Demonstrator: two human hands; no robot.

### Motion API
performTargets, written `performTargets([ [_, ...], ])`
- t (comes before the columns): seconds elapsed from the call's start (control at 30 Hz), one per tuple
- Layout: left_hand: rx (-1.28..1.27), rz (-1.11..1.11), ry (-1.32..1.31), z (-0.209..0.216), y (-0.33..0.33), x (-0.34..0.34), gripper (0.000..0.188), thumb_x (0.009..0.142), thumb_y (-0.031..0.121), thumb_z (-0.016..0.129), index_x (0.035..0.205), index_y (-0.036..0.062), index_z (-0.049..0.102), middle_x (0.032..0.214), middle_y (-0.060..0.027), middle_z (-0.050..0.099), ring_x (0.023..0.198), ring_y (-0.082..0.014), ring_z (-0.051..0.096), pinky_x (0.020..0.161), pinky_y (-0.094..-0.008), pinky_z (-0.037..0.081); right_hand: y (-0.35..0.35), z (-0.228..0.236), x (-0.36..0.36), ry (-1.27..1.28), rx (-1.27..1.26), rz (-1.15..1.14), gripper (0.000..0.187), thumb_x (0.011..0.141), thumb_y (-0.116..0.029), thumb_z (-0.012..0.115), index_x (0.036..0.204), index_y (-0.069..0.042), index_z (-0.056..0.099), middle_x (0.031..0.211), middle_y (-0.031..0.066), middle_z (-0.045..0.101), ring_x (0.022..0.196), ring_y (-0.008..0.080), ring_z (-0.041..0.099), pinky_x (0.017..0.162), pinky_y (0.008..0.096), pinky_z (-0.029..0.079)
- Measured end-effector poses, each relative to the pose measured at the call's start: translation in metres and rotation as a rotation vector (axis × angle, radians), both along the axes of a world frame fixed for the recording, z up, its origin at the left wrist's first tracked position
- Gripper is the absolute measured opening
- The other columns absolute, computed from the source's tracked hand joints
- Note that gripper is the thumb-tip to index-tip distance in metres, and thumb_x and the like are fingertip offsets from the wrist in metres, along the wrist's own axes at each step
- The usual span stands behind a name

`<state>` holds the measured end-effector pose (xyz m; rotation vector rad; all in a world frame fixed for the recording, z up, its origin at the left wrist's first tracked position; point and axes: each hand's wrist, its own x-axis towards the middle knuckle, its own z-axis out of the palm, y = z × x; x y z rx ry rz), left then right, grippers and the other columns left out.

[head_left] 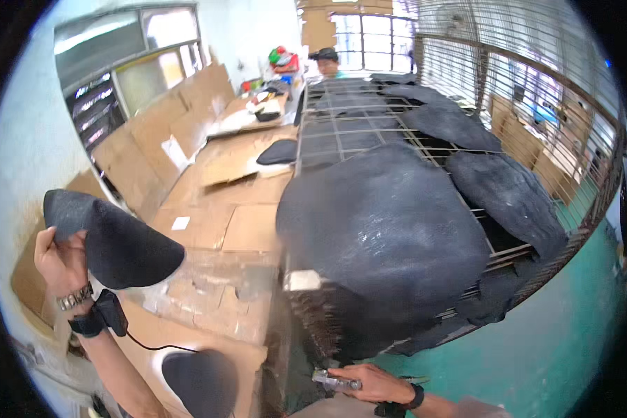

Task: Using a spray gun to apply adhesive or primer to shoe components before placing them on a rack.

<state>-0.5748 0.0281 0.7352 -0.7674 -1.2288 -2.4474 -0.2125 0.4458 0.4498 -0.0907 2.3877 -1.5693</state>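
Observation:
My left hand (59, 258) is raised at the left and grips a curved black leather-like piece (134, 247) by its upper edge. The piece bends over, its wide end hanging to the right of my fingers. Low in the middle, my right hand (380, 383) is closed around a small silvery tool (336, 380), its kind unclear. Just beyond that hand, a large black leather sheet (386, 223) drapes over the near end of a wire rack (338, 136). Another rounded black piece (200, 382) lies on the cardboard-covered table (247, 279), right of my left forearm.
Several more dark sheets (508, 195) lie along the rack, with an upright wire frame (529, 63) on its right. Farther down the table rest a black piece (277, 152) and cardboard sheets (237, 167). A person (325, 64) in a dark cap is at the far end.

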Motion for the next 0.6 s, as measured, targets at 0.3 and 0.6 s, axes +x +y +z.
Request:
performTargets([
  [0.3,-0.054,-0.405,-0.018,0.118,0.312,-0.029,0.038,0.085,0.009,0.045,0.118,-0.0092,0.051,0.117,-0.0266,0.060,0.120,-0.0455,0.056,0.105,-0.0739,0.041,0.010,-0.082,0.036,0.350,-0.012,-0.246,0.049,0.098,-0.022,0.064,0.143,-0.006,0.053,0.087,0.0070,0.067,0.055,0.0099,0.049,0.049,0.0304,0.041],
  [0.6,0.042,-0.782,0.036,0.169,0.467,-0.084,0.009,0.081,0.008,0.047,0.083,0.0024,0.053,0.097,-0.0188,0.064,0.094,-0.0376,0.063,0.090,-0.0562,0.051,0.038,-0.094,0.038,0.033,-0.419,-0.330,0.062,0.096,-0.024,0.072,0.149,-0.003,0.047,0.069,0.0022,0.060,0.046,0.0070,0.037,0.047,0.0246,0.033],
])
